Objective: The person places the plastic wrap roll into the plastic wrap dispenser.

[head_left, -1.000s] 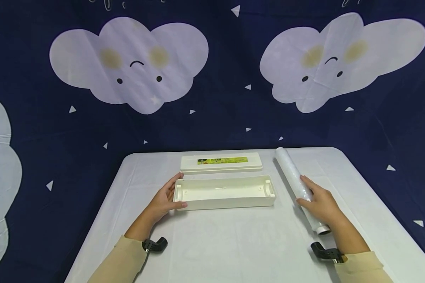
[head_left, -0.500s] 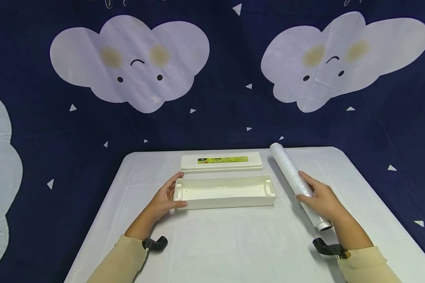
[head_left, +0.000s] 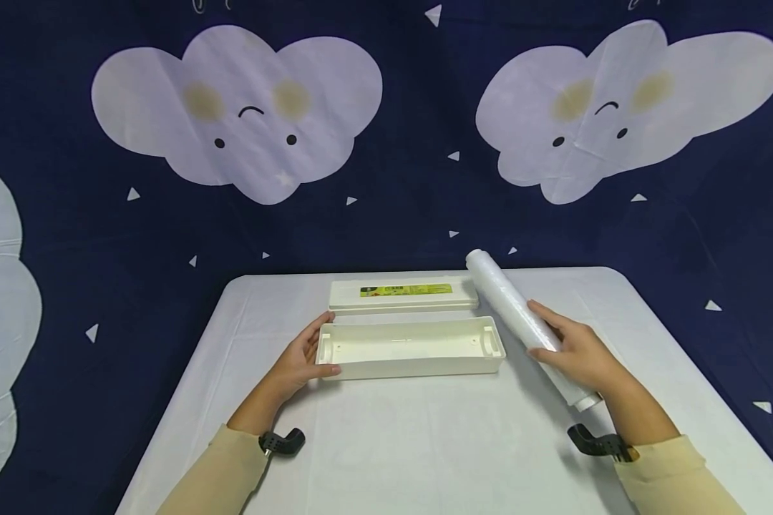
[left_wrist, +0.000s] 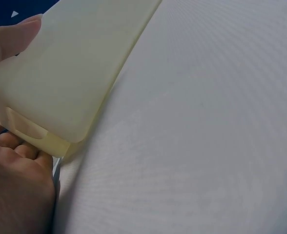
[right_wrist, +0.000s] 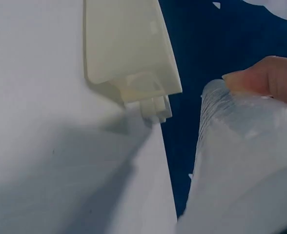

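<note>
A long cream plastic box (head_left: 419,368), open at the top, lies on the table. My left hand (head_left: 291,366) grips its left end, the thumb on the front wall and the fingers behind; the left wrist view shows the thumb (left_wrist: 24,36) pressed to that wall. To the right of the box, my right hand (head_left: 578,352) holds a roll of cling film (head_left: 510,306) around its middle. The roll slants, far end to the left, and its shadow suggests it is raised off the table. In the right wrist view the film (right_wrist: 246,165) fills the lower right.
Behind the box lies a matching lid (head_left: 341,297) with a yellow-green label (head_left: 406,290). A white cloth covers the table (head_left: 412,443). A dark blue curtain (head_left: 425,236) with clouds hangs right behind the table's far edge.
My right hand has lifted the cling film roll and shifted it, the far end swinging left toward the box and lid. The left hand and lid stay nearly still.
</note>
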Demonstrator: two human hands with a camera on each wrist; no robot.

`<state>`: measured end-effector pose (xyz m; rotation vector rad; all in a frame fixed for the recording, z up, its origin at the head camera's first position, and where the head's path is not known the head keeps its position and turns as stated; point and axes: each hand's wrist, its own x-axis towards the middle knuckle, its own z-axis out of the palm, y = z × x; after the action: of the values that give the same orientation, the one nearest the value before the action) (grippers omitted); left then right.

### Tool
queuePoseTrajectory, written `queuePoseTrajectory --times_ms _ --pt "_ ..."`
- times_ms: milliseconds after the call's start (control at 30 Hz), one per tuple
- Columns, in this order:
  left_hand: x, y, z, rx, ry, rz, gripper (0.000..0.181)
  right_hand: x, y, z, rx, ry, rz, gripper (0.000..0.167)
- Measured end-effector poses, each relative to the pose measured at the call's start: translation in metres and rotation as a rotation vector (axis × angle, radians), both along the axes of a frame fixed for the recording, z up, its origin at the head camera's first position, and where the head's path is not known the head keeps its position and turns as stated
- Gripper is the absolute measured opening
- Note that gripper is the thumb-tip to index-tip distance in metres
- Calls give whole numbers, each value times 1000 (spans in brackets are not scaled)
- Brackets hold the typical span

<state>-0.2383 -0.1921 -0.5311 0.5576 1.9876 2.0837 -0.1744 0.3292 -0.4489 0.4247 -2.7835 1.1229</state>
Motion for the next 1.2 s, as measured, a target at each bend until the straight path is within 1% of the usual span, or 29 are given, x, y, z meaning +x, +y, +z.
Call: queuePoseTrajectory --times_ms 300,667,800,933,1200 --pt "1 0 0 10 -3 -11 117 -4 -12 7 -66 13 104 84" --pt "0 -2 0 13 1 -17 118 -8 -19 8 -98 27 164 82" --pt "-1 -2 0 21 7 -23 117 -12 -21 7 -116 27 203 82" --pt "-1 -2 -1 18 6 -22 118 -15 -23 8 -121 20 243 82" --pt "-2 -1 -2 26 -6 -18 118 -21 -29 13 -96 -27 313 82"
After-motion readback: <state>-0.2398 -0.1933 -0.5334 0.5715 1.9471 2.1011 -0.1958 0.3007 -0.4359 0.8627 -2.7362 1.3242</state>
